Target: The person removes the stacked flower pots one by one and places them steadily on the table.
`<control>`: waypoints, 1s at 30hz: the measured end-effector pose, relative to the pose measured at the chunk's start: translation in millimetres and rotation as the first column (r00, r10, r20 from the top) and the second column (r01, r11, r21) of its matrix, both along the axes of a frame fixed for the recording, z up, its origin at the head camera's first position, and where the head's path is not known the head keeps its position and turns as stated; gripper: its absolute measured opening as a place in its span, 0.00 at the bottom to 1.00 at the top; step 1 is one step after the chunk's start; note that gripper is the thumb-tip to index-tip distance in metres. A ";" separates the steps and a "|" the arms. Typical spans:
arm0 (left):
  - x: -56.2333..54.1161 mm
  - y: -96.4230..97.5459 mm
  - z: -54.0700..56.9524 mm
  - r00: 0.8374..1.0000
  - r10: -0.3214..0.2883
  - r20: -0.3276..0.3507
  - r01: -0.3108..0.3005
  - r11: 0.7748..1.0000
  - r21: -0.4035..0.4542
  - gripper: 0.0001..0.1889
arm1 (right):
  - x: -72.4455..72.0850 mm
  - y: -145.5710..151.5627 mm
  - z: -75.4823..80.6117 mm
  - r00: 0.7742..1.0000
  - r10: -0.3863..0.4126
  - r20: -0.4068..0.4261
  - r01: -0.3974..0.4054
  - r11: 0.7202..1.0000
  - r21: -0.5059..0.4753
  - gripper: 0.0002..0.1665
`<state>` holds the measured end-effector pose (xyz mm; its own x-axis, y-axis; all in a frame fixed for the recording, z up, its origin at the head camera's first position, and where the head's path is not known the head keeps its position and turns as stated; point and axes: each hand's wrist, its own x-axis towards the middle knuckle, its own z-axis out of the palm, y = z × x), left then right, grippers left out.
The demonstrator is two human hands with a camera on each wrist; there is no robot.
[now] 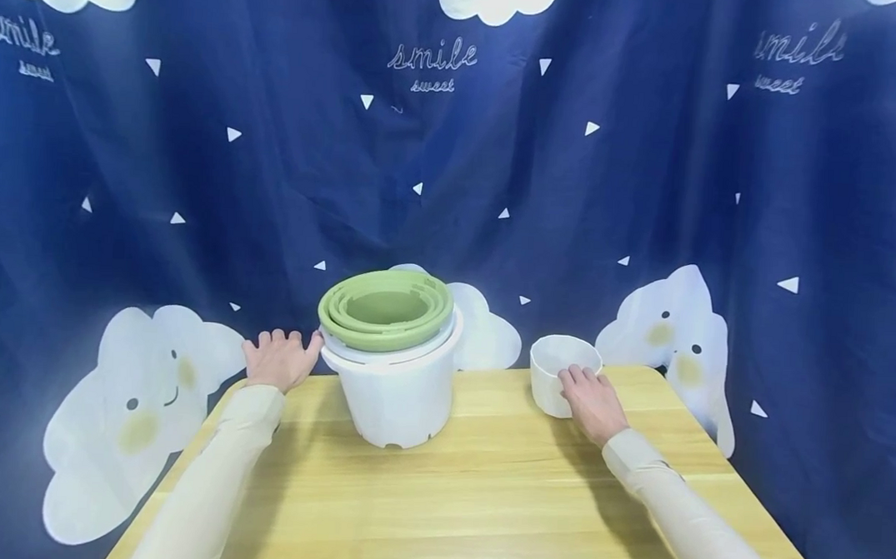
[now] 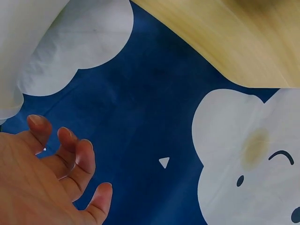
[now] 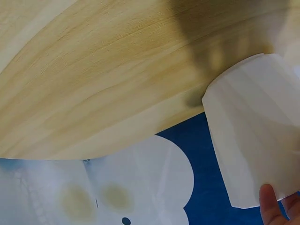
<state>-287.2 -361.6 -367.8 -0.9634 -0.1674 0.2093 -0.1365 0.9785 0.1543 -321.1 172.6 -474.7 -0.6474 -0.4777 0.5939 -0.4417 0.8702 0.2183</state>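
A white pot (image 1: 551,388) stands near the table's far edge on the right. My right hand (image 1: 594,403) holds its near rim, fingers over the edge; in the right wrist view, fingertips (image 3: 268,199) show against the pot (image 3: 253,136) at its rim. Left of it is a large white bucket-shaped pot (image 1: 397,406) with several green pots (image 1: 383,343) nested in its top. My left hand (image 1: 279,360) is beside the large pot's left rim, thumb toward it; whether it touches cannot be told. In the left wrist view this hand (image 2: 51,173) has loosely bent fingers and holds nothing.
The wooden table (image 1: 415,511) has its far edge just behind the pots. Behind it hangs a dark blue curtain (image 1: 287,181) with smiling clouds and white triangles.
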 end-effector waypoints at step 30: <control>3.1 2.3 4.3 0.999 0.011 0.033 -0.011 1.000 -0.006 0.46 | 3.1 -11.6 9.6 0.998 0.042 0.039 -0.037 0.993 -0.108 0.15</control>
